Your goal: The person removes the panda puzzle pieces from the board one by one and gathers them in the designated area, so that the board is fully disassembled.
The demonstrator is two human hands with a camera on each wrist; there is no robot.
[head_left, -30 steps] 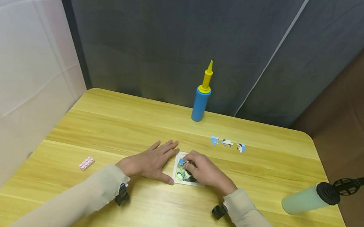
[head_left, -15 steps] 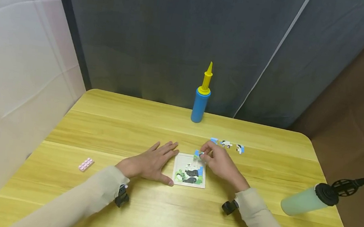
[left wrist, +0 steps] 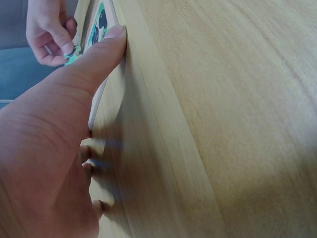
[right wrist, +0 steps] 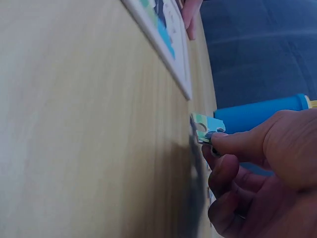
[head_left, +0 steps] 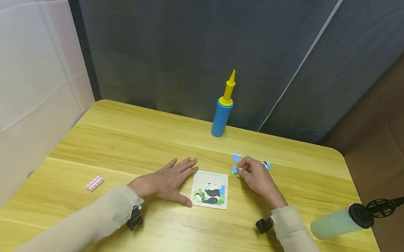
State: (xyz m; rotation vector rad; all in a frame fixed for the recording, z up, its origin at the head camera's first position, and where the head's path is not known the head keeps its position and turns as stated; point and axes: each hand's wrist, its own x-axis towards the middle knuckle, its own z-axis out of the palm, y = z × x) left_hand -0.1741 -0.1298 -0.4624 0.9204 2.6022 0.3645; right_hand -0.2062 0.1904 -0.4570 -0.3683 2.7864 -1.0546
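Note:
A square puzzle tray (head_left: 201,177) lies mid-table, its lower part filled with panda picture pieces (head_left: 213,194). Beside its left edge the left hand (head_left: 165,181) lies flat with fingers spread; in the left wrist view its thumb touches the tray's rim. Just beyond the tray's upper right corner, the right hand (head_left: 257,177) pinches a blue and green puzzle piece (right wrist: 208,125) between thumb and fingertips. Behind that hand lie a blue puzzle piece (head_left: 236,158) and a black, white and blue puzzle piece (head_left: 266,165). The hand hides whatever lies between these two.
A blue hand pump (head_left: 220,120) with a yellow nozzle stands at the back. Toward the right edge lies a pale green bottle (head_left: 335,222) with a black top. A pink toy brick (head_left: 95,183) sits at the left. Dark curtain (head_left: 177,48) hangs behind the table.
The right hand has lifted the blue and green puzzle piece out of the tray and carried it right and back toward the loose pieces. The left hand has stayed in place.

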